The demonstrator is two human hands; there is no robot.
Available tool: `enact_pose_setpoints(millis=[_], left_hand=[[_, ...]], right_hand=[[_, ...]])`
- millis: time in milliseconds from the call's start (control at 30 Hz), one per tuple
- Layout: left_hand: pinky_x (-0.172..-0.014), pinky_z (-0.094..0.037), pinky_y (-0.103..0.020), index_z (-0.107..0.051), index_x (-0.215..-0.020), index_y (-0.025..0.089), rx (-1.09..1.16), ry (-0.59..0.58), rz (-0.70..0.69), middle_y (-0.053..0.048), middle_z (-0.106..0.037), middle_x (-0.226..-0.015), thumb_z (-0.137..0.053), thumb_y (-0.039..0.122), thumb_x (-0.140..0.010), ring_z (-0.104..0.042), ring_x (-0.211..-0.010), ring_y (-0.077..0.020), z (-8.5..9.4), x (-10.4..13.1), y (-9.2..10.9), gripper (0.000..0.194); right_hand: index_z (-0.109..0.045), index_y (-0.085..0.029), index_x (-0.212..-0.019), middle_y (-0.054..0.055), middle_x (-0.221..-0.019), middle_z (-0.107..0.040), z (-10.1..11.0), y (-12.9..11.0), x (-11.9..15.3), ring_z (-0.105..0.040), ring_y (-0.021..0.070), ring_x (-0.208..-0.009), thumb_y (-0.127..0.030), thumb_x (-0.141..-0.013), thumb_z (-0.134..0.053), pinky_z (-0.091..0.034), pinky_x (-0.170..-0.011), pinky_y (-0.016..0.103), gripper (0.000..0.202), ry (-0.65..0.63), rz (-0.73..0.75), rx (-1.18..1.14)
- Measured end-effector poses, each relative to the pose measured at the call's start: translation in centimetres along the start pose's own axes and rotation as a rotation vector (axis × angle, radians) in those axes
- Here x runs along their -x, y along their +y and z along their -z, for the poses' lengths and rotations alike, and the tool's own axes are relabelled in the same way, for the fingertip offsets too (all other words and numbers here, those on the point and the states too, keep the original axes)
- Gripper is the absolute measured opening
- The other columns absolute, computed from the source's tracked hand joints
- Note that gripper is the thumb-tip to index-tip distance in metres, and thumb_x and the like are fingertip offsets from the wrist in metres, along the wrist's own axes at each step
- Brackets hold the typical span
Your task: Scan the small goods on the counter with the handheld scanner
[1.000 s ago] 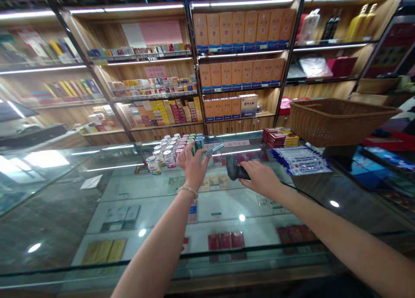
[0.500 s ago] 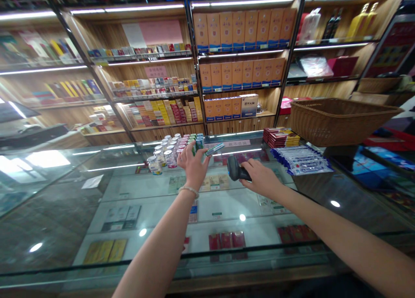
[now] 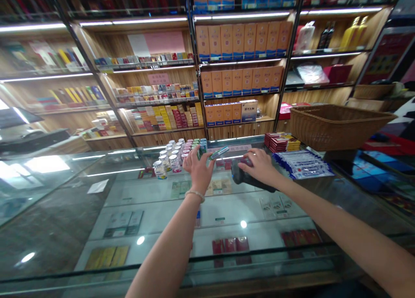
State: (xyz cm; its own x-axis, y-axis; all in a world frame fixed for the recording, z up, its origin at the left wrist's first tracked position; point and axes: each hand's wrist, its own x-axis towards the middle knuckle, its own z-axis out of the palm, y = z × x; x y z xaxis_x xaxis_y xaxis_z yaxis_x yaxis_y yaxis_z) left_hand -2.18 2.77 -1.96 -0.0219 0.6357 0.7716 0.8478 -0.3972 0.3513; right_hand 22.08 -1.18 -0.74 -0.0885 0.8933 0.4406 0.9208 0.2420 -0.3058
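Note:
In the head view my left hand (image 3: pixel 198 170) pinches a slim green-and-white pack (image 3: pixel 219 152), perhaps chewing gum, held above the glass counter (image 3: pixel 201 205). Small clear jars (image 3: pixel 160 170) with white lids and rows of pink, green and blue containers stand just behind and left of that hand. Curled over a black handheld barcode scanner (image 3: pixel 243 176) is my right hand (image 3: pixel 261 165), its fingers at the scanner's upper side. The scanner's handle sticks out below the palm, low over or on the glass; contact with the counter cannot be made out.
Blue-and-white packets (image 3: pixel 303 163) lie fanned out right of the scanner, with red and yellow packs (image 3: pixel 280 142) behind them. A wicker basket (image 3: pixel 340 127) stands at the right. Boxed goods fill the wall shelves (image 3: pixel 155 101). White paper (image 3: pixel 98 186) lies on the left.
My right hand has shifted from the scanner's handle to its upper side, and the scanner is turned with its handle showing. My left hand still pinches the pack. The view has tilted up slightly.

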Motion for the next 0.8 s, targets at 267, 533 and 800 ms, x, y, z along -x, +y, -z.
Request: enact_pose_setpoints(millis=[267,533,800], left_hand=[[-0.125,-0.027,-0.057,-0.077,-0.11,0.033,-0.015,0.03,-0.03,-0.008,-0.052,-0.153,-0.073,0.033,-0.09,-0.043,-0.146,-0.0326,0.2,0.2,0.1,0.02],[-0.125,-0.025,-0.059,-0.076,-0.109,0.032,0.015,0.007,-0.012,-0.009,-0.052,-0.152,-0.072,0.031,-0.09,-0.041,-0.147,-0.0328,0.0,0.2,0.1,0.019],[-0.124,-0.024,-0.059,-0.073,-0.113,0.031,-0.019,-0.007,0.03,-0.011,-0.05,-0.155,-0.083,0.032,-0.081,-0.041,-0.147,-0.036,-0.1,0.1,0.4,0.033]], right_hand=[[-0.083,-0.028,-0.098,0.009,-0.141,-0.064,-0.7,-3.9,-5.7,-0.046,0.0335,-0.138,-0.07,-0.099,-0.043,-0.037,-0.113,0.053,0.058,-0.035,-0.233,-0.246],[-0.083,-0.025,-0.093,0.009,-0.132,-0.071,-1.4,-4.7,-6.6,-0.054,0.0317,-0.134,-0.062,-0.097,-0.05,-0.041,-0.11,0.048,0.049,-0.043,-0.245,-0.373],[-0.081,-0.019,-0.095,0.011,-0.134,-0.071,-0.6,-4.6,-8.1,-0.053,0.029,-0.139,-0.047,-0.092,-0.063,-0.037,-0.115,0.042,0.034,-0.049,-0.134,-0.523]])
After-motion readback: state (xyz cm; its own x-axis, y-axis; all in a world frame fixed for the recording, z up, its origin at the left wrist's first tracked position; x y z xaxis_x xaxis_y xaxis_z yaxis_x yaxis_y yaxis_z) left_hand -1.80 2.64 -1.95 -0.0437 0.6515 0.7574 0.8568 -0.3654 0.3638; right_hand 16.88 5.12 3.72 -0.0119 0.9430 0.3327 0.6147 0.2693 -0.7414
